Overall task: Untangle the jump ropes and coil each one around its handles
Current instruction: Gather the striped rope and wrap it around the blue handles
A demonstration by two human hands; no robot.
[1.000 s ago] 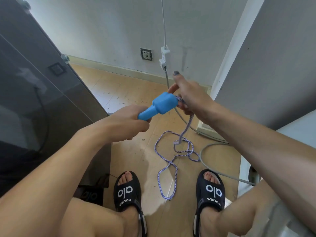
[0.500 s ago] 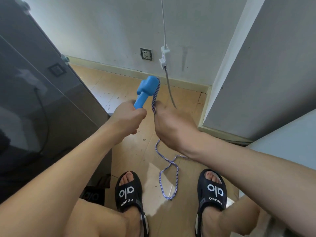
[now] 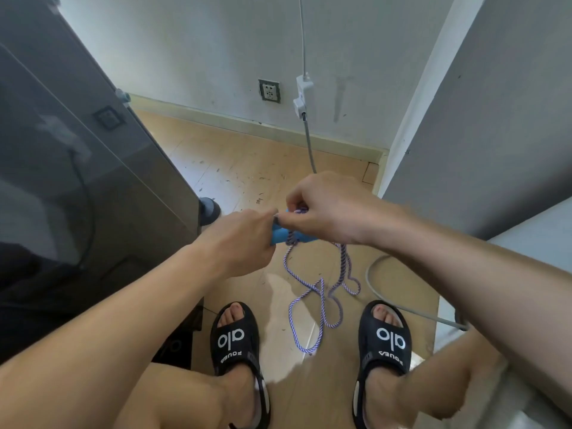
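Both grips hold: left hand (image 3: 244,239) clasps blue plastic handle (image 3: 280,235), right hand (image 3: 328,209) pinches limp, light purple-white braided rope (image 3: 322,292); best held near the handle.

The open passage is the strip of wooden floor (image 3: 247,168) running from the centre of the frame up to the back wall (image 3: 201,48), hemmed on the left by a dark cabinet (image 3: 77,181) and on the right by a grey panel (image 3: 495,119). In the lower centre that strip is taken up by loose loops of jump rope (image 3: 322,292) lying between two black sandals (image 3: 236,342), and a grey cable (image 3: 390,300) curves across the floor at lower right. At upper centre, a white plug box (image 3: 301,94) and its cord hang down the wall to the floor beside a wall socket (image 3: 269,90).
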